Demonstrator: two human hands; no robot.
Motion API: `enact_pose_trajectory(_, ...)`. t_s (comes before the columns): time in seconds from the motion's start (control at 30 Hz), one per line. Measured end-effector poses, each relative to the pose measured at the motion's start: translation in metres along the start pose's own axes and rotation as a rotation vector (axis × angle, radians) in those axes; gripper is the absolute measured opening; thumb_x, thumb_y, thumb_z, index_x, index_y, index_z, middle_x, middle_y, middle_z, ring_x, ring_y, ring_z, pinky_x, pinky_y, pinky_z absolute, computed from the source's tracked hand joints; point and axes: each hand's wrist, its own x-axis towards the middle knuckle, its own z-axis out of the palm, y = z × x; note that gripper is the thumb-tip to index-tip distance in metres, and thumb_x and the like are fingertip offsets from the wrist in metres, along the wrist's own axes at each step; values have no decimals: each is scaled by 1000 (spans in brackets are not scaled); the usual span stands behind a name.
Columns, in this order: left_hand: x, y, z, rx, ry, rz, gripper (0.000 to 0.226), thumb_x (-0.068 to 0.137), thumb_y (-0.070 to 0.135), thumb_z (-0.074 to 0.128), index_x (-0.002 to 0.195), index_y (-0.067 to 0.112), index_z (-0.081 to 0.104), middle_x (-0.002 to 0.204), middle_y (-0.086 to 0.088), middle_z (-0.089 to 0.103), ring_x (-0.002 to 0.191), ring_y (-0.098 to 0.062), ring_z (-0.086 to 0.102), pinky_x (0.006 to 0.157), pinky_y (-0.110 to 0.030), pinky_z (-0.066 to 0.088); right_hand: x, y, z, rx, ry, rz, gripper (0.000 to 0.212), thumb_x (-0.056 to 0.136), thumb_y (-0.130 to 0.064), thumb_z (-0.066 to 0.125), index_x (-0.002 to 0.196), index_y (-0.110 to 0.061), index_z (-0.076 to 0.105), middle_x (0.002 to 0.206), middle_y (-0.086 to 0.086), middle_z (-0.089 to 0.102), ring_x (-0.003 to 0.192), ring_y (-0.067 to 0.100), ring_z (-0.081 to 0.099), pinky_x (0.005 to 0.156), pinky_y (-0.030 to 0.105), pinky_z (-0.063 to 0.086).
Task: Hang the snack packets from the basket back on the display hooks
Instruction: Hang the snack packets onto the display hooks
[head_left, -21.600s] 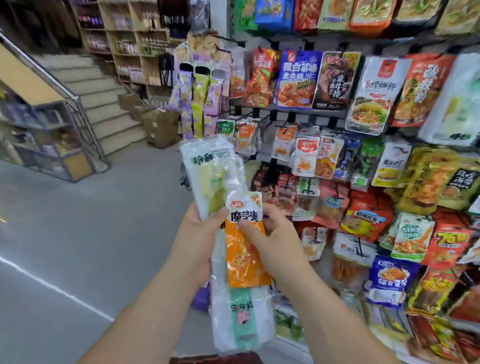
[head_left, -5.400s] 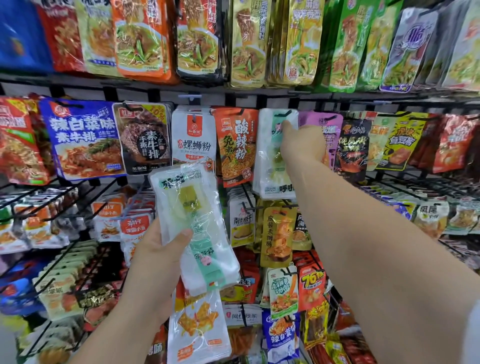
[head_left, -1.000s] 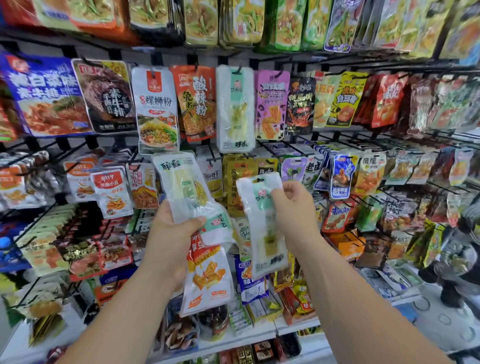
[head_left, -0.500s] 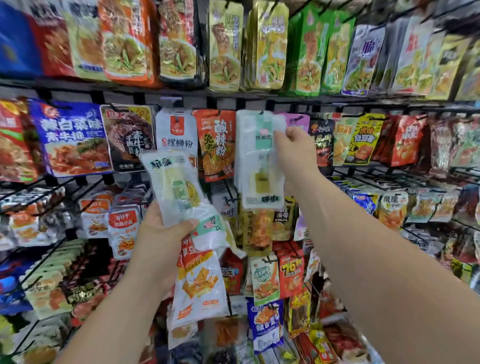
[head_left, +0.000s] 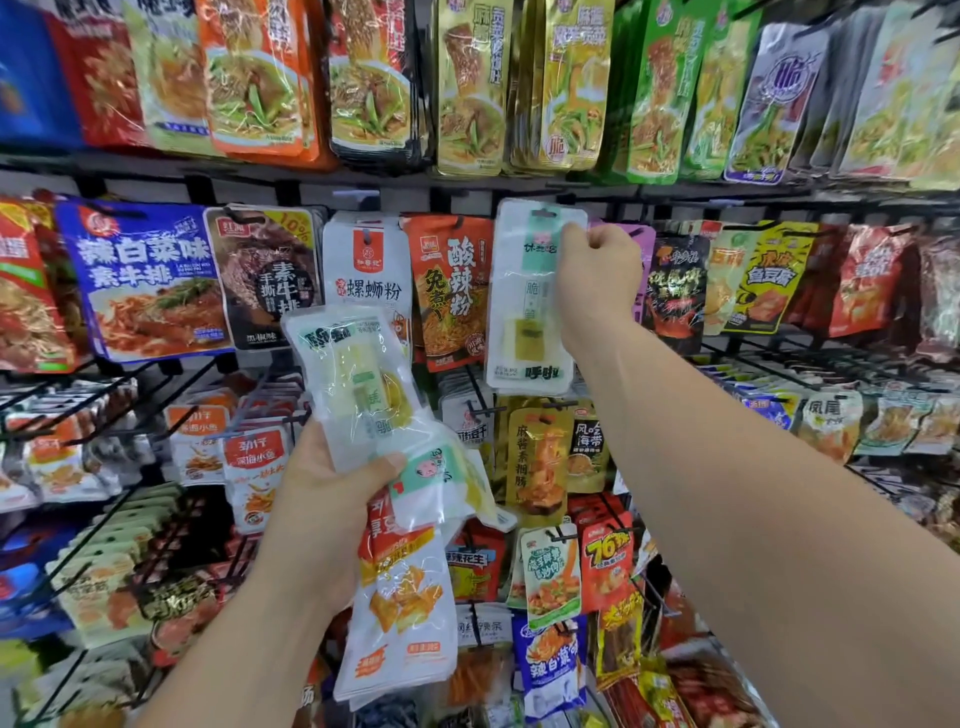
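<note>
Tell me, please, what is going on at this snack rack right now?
A person is putting snack packets back on a display rack of hooks. The right hand pinches the top corner of a clear green-labelled packet, holding it up beside the orange noodle packet. Whether it is already on a hook cannot be told. The left hand grips a bundle of packets, with an orange-and-white packet hanging lowest.

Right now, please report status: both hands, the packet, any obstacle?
Right hand pinches white bamboo-shoot packet at top edge, at hook row. Left hand grips spare packets. Orange noodle packet close beside it; hook itself hidden.
</note>
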Motion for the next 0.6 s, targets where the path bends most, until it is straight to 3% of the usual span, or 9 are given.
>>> enact_pose_trajectory(0.17,1,1,-1,17,-8,-3,48,94,-12,62,121,28,64,112,-7,79,101,-38,76,88,-70,56,2,7,-4,-27,7,-29,34,95,-18,53,69,-21,31,66,-5,34,60,17,28,60,33,25)
enact_pose_trajectory(0.33,-1,2,0,17,-23,18,51,94,-14,61,123,28,63,112,-6,79,99,-34,77,83,-56,61,8,14,-4,-84,2,-35,33,97,-24,54,69,-21,36,67,-4,40,62,19,34,63,36,31)
enact_pose_trajectory(0.47,-1,2,-1,4,-25,16,51,94,-14,59,124,28,63,112,-6,79,98,-35,77,84,-59,61,19,14,1,-215,11,-20,35,100,-32,57,70,-21,43,69,-4,48,62,18,43,66,34,37)
enact_pose_trajectory(0.6,-2,0,-3,4,-23,15,51,94,-15,59,121,28,65,110,-8,80,94,-34,78,69,-50,65,26,18,5,-316,0,-15,30,102,-37,59,80,-18,52,79,-1,60,73,23,57,71,34,45)
